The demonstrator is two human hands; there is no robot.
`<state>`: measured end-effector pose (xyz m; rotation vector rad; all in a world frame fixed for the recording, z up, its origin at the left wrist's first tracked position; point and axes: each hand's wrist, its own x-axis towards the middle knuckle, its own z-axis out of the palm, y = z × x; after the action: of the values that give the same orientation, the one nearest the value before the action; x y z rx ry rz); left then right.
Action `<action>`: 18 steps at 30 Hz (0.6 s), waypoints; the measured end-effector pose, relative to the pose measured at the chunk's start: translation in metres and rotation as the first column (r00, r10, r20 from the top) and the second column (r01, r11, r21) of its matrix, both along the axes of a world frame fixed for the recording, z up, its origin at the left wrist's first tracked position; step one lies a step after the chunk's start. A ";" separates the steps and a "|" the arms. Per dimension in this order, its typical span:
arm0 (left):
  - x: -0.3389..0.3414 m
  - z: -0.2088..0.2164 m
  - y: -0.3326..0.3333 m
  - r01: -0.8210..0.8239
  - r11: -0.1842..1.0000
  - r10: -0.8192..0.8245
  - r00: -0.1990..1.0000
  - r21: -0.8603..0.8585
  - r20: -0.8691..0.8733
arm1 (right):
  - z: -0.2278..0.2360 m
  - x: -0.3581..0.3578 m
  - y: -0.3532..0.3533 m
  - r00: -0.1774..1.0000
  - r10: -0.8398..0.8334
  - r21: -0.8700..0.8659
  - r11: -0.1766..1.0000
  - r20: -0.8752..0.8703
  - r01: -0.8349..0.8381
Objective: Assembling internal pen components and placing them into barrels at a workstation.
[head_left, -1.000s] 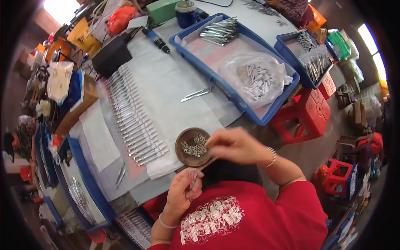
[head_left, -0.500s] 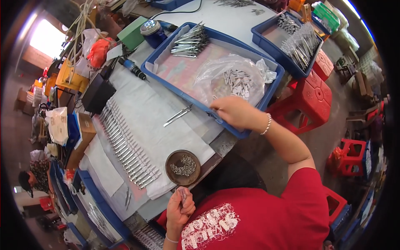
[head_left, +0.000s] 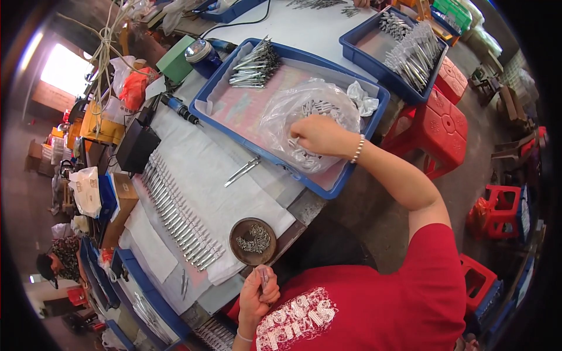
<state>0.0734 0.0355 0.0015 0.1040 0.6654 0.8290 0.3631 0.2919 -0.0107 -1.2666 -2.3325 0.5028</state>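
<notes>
My right hand (head_left: 320,135) reaches into a clear plastic bag (head_left: 275,120) of small pale metal parts (head_left: 307,157). Its fingers are curled down among the parts; what they pinch is hidden. The bag lies in a blue tray (head_left: 202,96) beside a bundle of thin metal tools (head_left: 256,65). Close to my body at the table edge, my left hand (head_left: 259,292) is closed, and something small seems to sit in its fingers, too unclear to name. Just beyond it stands a round brown bowl (head_left: 237,237) with tiny metal pieces (head_left: 256,238).
A long row of metal tools (head_left: 175,210) lies on white paper left of the bowl. Two loose tools (head_left: 241,171) lie near the tray. An electric screwdriver (head_left: 180,109) and black box (head_left: 137,146) stand farther left. Red stools (head_left: 430,128) and another blue tray (head_left: 360,55) are at right.
My right hand has moved from the tray's near rim into the plastic bag. My left hand stays closed near the bowl. The whole view has shifted slightly.
</notes>
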 end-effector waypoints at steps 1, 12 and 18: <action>0.000 0.001 0.000 0.000 1.000 0.000 1.000 0.003 -0.003 | -0.001 -0.007 0.003 1.000 0.000 0.003 1.000 -0.003 0.000; -0.006 0.004 -0.005 -0.063 0.998 0.063 0.998 0.005 -0.026 | -0.012 -0.010 0.018 0.972 -0.090 0.124 0.990 0.217 0.064; -0.008 0.001 -0.012 -0.025 0.999 0.024 1.000 0.038 0.020 | -0.017 -0.013 0.010 0.953 -0.022 0.113 0.993 0.301 -0.013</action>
<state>0.0650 0.0235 0.0030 0.1224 0.6339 0.8659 0.3504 0.3021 -0.0277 -1.3751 -2.5638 0.1780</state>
